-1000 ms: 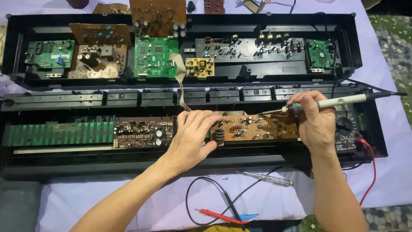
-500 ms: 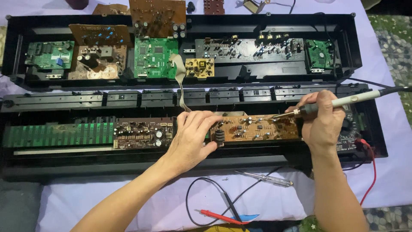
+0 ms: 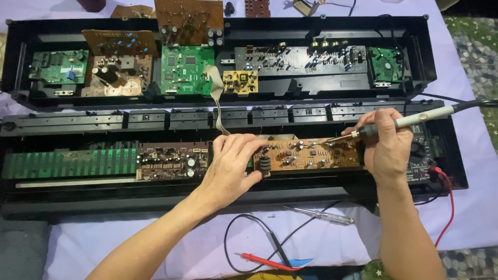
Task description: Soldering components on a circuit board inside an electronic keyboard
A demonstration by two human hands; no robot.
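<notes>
Near the front edge of the bench, inside the long black case (image 3: 31,199), your left hand (image 3: 231,168) lies flat on the left end of the brown circuit board (image 3: 311,155), fingers (image 3: 244,142) spread and pressing it down, gripping nothing. Your right hand (image 3: 386,148) is closed around the handle of the soldering iron (image 3: 410,122), whose tip touches the board's upper edge toward its right end. That board sits in the front half of the case, between a darker board (image 3: 171,161) to its left and your right hand. The work looks to be mid-way: the case is open, several boards (image 3: 187,67) lie exposed along the back half, and nothing is closed up again. A screwdriver (image 3: 321,215) and a red probe (image 3: 262,259) rest on the cloth (image 3: 181,249) at the front edge, untouched.
</notes>
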